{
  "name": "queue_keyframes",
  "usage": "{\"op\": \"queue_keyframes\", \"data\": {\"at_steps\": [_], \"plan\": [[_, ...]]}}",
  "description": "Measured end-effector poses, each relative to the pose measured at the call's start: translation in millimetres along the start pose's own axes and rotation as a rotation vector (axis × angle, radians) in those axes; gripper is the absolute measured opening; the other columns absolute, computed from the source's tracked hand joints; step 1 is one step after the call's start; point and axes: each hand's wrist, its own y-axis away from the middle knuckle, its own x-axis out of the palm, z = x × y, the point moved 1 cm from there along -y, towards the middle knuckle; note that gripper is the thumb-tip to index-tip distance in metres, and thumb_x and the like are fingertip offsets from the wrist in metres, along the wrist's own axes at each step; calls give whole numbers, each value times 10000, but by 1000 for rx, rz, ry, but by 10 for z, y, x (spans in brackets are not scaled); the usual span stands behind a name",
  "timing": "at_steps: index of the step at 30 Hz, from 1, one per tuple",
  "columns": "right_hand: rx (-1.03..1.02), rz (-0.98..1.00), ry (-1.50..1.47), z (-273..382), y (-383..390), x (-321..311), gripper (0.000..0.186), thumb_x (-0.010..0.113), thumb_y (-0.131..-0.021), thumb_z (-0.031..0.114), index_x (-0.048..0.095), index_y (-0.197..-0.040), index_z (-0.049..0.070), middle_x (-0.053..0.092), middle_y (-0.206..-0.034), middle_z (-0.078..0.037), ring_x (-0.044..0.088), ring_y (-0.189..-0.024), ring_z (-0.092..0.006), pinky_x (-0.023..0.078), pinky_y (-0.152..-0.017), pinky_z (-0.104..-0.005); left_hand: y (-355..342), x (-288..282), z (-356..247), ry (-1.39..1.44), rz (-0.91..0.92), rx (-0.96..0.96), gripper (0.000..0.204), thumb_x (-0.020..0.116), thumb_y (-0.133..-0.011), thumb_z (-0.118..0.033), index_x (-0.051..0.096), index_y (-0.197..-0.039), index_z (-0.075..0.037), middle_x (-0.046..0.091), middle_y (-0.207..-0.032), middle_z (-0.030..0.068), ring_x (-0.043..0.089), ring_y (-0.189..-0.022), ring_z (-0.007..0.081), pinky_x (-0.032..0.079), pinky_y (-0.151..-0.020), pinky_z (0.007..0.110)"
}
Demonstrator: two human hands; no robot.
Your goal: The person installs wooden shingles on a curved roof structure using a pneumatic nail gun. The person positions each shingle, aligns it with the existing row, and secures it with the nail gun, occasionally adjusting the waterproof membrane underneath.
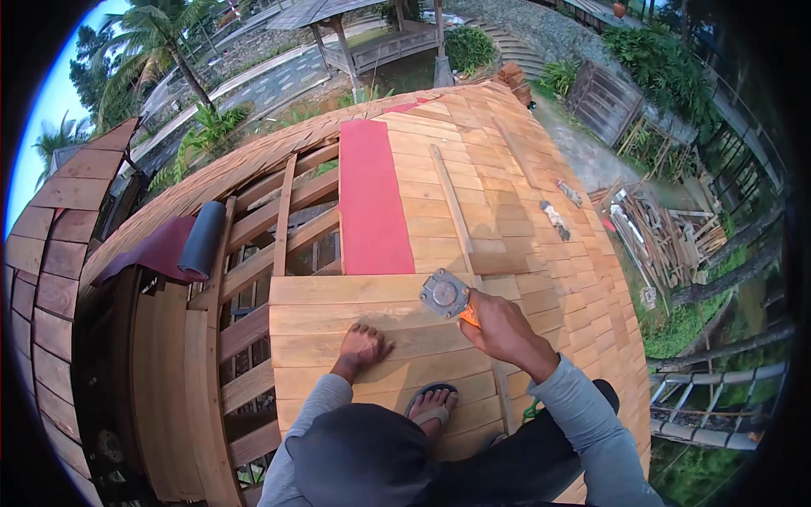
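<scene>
My right hand [509, 331] is wrapped round the orange grip of a nail gun [445, 293], whose round grey metal cap with corner bolts faces up. It is over the wooden shingles [338, 317] of a roof; whether its tip touches them is hidden. To its left, my left hand [365, 345] rests on the shingles with its fingers bent and somewhat apart, holding nothing. Beyond both hands a strip of red sheeting [372, 198] runs up the roof beside finished shingle rows. A long wooden batten [452, 198] lies just right of that strip.
Open rafters and battens [253, 270] with gaps lie to the left, beside a dark roll of sheeting [203, 241]. My sandalled foot [432, 406] stands on the shingles. Gloves [555, 220] lie farther right. Past the right roof edge is a pile of scrap wood [663, 232] on lower ground.
</scene>
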Motion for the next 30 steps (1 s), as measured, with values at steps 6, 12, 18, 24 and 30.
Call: {"op": "queue_keyframes", "data": {"at_steps": [6, 12, 18, 24, 30], "plan": [[124, -256, -59, -635, 1193, -342, 315, 740, -905, 153, 636, -1153, -11, 723, -999, -277, 695, -977, -499, 562, -834, -539, -108, -21, -95, -36, 79, -163, 563, 580, -977, -636, 819, -999, -127, 792, -1049, 146, 741, -1040, 310, 519, -1006, 469], [173, -383, -104, -1065, 1295, -302, 340, 714, -902, 147, 615, -1185, -12, 731, -999, -292, 707, -983, -499, 567, -841, -571, -338, -191, 4, 218, 242, -366, 621, 643, -933, -648, 799, -1070, -62, 782, -1114, 212, 736, -1089, 399, 557, -1000, 498], [180, -425, -93, -1403, 1033, -142, 351, 718, -898, 142, 611, -1191, -19, 731, -1021, -294, 703, -993, -506, 569, -848, -568, -347, -535, 387, 208, 254, -294, 534, 687, -943, -524, 776, -1106, -24, 769, -1132, 244, 733, -1097, 401, 575, -977, 489], [126, -372, -149, -1475, 722, -6, 333, 755, -862, 79, 641, -1149, -44, 723, -1068, -294, 705, -1007, -502, 564, -840, -546, -140, -868, 813, 151, 118, -486, 581, 736, -921, -538, 714, -1237, -51, 712, -1335, 208, 662, -1261, 374, 517, -1069, 508], [142, -267, -212, -1664, 371, 295, 324, 753, -856, 51, 648, -1146, -46, 712, -1065, -296, 698, -1023, -506, 560, -864, -533, 239, -755, 978, -198, 205, -97, 931, 706, -910, -626, 406, -1637, -129, 307, -1730, 210, 280, -1601, 391, 218, -1298, 546]]}}
